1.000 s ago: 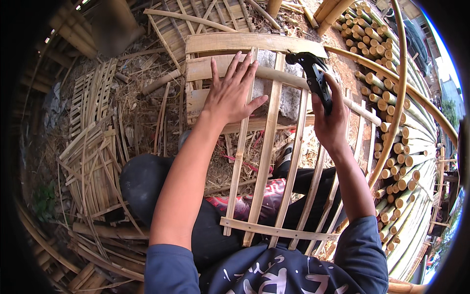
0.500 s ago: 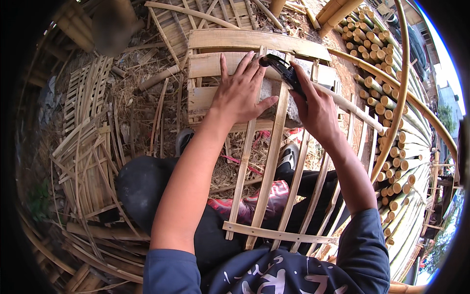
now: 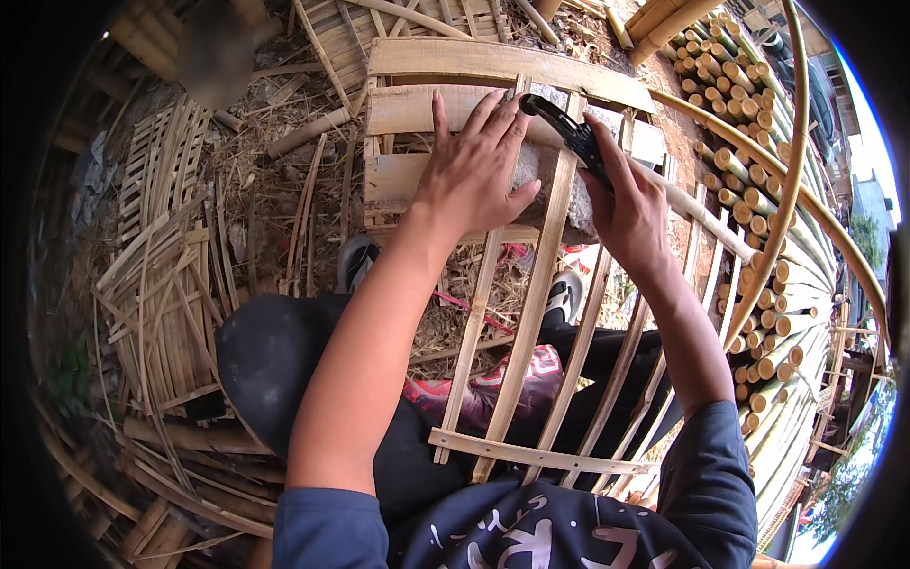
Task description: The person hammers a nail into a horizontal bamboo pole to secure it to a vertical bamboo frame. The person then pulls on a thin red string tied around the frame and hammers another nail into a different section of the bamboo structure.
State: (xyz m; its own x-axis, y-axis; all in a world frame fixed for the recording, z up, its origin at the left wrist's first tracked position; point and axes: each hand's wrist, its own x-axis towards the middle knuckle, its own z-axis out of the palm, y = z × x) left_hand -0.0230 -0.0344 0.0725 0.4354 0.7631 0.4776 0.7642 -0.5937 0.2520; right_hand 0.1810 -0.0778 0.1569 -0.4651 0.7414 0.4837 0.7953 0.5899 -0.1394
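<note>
The left hand (image 3: 471, 182) lies palm down, fingers spread, near the left end of the bamboo pole (image 3: 681, 201) of the slatted frame (image 3: 534, 284), which reaches from the counter (image 3: 493, 64) over the dark trousers (image 3: 403, 450). The right hand (image 3: 630, 207) wraps around the black hammer (image 3: 574, 135), its head just beside the left fingertips; contact is unclear. This looks like hammering at 1 joint; the next move calls for clear fingers.

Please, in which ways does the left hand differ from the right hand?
The left hand is open with its fingers spread, while the right hand is curled. The left hand grips no tool; the right hand holds a black hammer. Both are bare and at the far part of the bamboo frame.
</note>
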